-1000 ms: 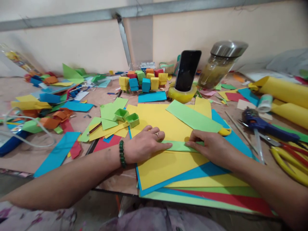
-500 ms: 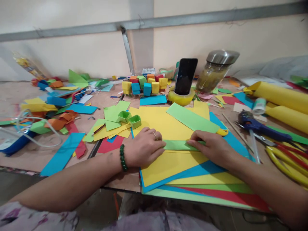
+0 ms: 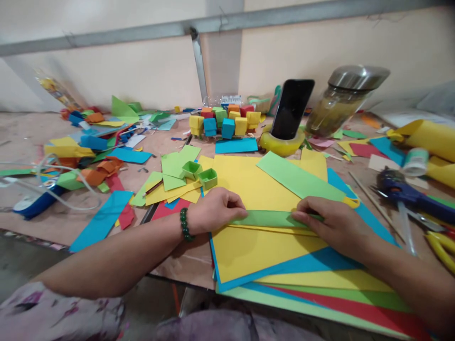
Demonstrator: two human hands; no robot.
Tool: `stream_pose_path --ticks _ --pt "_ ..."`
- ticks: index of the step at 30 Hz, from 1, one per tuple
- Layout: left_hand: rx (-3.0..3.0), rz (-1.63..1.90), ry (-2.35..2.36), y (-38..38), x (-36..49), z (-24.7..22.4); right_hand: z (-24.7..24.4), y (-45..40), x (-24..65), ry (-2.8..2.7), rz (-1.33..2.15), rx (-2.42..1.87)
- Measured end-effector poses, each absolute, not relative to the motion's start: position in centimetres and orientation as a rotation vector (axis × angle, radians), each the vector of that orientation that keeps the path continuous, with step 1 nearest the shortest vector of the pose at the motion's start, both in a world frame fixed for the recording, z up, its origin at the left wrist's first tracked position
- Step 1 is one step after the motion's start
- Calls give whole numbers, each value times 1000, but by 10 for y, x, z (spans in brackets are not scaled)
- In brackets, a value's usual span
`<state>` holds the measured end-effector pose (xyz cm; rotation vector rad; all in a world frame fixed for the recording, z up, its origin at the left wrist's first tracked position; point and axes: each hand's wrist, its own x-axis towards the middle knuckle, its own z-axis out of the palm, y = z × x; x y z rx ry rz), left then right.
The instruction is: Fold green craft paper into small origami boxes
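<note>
A narrow green paper strip (image 3: 268, 218), apparently folded lengthwise, lies across the yellow sheet (image 3: 263, 251) on a stack of coloured paper. My left hand (image 3: 218, 208) pinches the strip's left end between thumb and fingers. Toward its right end, my right hand (image 3: 323, 218) grips it the same way. Just beyond my right hand is a wider light green strip (image 3: 296, 175). Two small open green paper boxes, one of them the nearer box (image 3: 208, 178), sit past my left hand.
Small coloured paper cubes (image 3: 227, 128) stand in rows at the back. A phone (image 3: 293, 109) leans in a yellow tape roll (image 3: 282, 143) beside a glass jar (image 3: 346, 102). On the right lie a blue-handled glue gun (image 3: 408, 192) and yellow-handled scissors (image 3: 441, 246). Paper scraps cover the left.
My left hand has gone from lying over the strip's left end to pinching it with thumb and fingers. The right hand keeps its grip. The whole view has shifted slightly.
</note>
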<state>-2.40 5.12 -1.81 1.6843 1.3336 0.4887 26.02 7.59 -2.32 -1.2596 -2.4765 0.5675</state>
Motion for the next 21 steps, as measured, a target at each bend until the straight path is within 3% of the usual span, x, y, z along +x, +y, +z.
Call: stream_pose_path --ticks 7,21 --pt "1768 394 1323 51 -24 -18 -29 78 258 -2463 747 -1369" --pt "2336 122 1330 49 -21 -9 -28 79 253 -2464 695 -1511"
